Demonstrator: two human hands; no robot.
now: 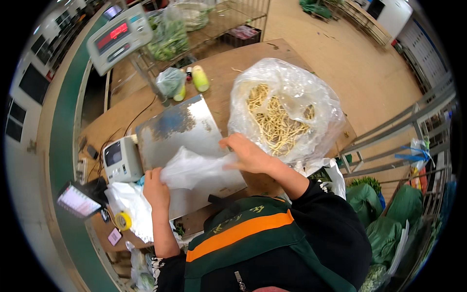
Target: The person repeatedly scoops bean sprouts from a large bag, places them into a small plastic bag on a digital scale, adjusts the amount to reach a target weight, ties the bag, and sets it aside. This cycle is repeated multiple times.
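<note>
A thin, translucent white plastic bag (194,168) is stretched between my hands above a metal scale platform (160,131), part of it smeared by motion. My left hand (156,187) is closed on the bag's left end. At the other end, my right hand (248,155) grips the bag's edge, its fingertips slightly blurred. Just beyond my right hand stands a large clear plastic bag (335,109), its top spread wide around a heap of thin, pale yellow root-like strands (277,121).
Behind the platform rises a scale display (119,36) on a post, near green-and-white vegetables (200,79). To the left are a small label printer (121,158), a tilted screen (79,199) and yellow tape (123,221). Green sacks (386,233) and metal racks (413,117) stand at the right.
</note>
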